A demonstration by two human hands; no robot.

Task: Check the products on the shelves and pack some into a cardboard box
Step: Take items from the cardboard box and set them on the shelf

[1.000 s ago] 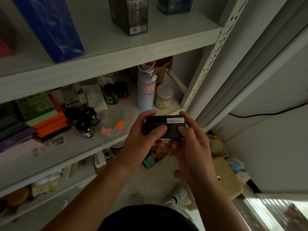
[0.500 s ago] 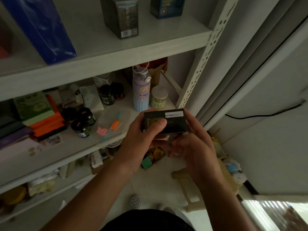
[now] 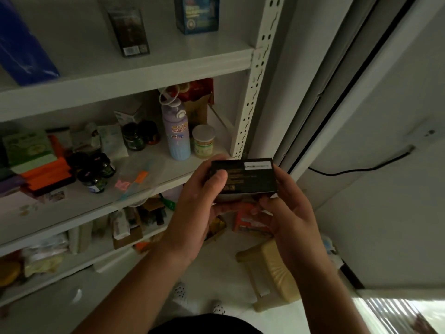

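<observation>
A small black box (image 3: 250,177) with gold print and a white label sits between both my hands, in front of the right end of the middle shelf (image 3: 101,201). My left hand (image 3: 197,208) grips its left end, thumb across the top face. My right hand (image 3: 289,213) holds its right end and underside, fingers curled beneath. On the middle shelf stand a lilac bottle (image 3: 175,133), a white-lidded jar (image 3: 203,141), dark jars (image 3: 96,172) and orange packs (image 3: 45,174). No cardboard packing box shows clearly.
The upper shelf (image 3: 144,75) carries a blue package (image 3: 21,44), a dark carton (image 3: 128,30) and a blue carton (image 3: 197,13). A white perforated upright (image 3: 255,80) stands at the shelf's right end. On the floor sit a beige stool (image 3: 274,268) and a red pack (image 3: 250,222).
The box has tilted so its printed face shows more fully. My right hand's fingers have slipped lower, under the box. The view has shifted up and to the right along the shelves.
</observation>
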